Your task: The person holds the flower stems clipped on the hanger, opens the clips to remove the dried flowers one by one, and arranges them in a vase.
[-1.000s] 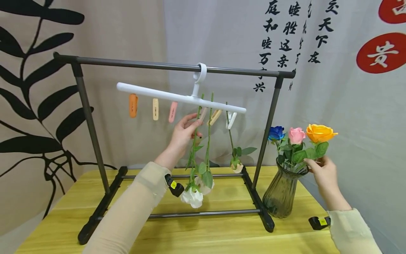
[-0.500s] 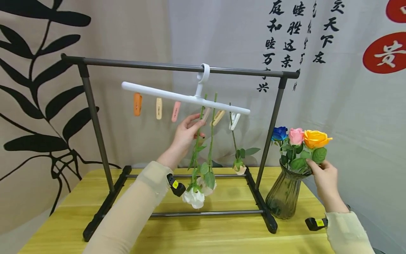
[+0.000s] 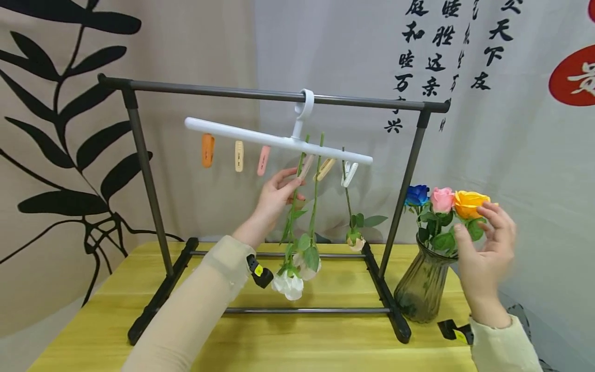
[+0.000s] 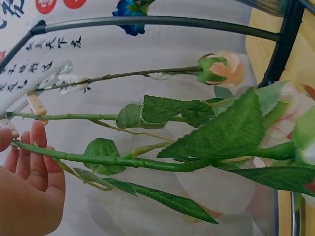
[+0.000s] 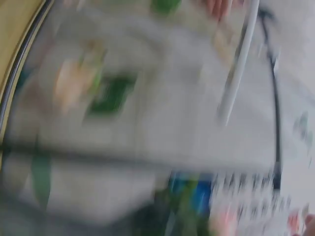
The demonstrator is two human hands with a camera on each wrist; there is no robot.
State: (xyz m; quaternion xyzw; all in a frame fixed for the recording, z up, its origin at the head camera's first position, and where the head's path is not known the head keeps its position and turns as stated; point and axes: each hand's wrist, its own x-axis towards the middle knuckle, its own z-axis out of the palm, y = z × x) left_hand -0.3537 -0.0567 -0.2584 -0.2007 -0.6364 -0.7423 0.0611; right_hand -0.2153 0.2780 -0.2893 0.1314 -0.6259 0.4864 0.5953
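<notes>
White rose, ruffled, below slim plastic clip in left hand; right hand wide.

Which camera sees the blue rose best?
The head camera: the blue rose looks sharp there, its bloom uncovered beside the pink rose. The left wrist view shows it at the top edge, crossed by a dark bar. The right wrist view shows only a blue blur.

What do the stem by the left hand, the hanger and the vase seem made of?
Stem: probably plastic, smooth green; the even colour and knobbly joints look moulded.
Hanger: likely plastic, smooth, evenly white, without metallic glint.
Vase: probably smoky glass, glossy; its ribbed wall is see-through, though clear plastic is possible.
</notes>
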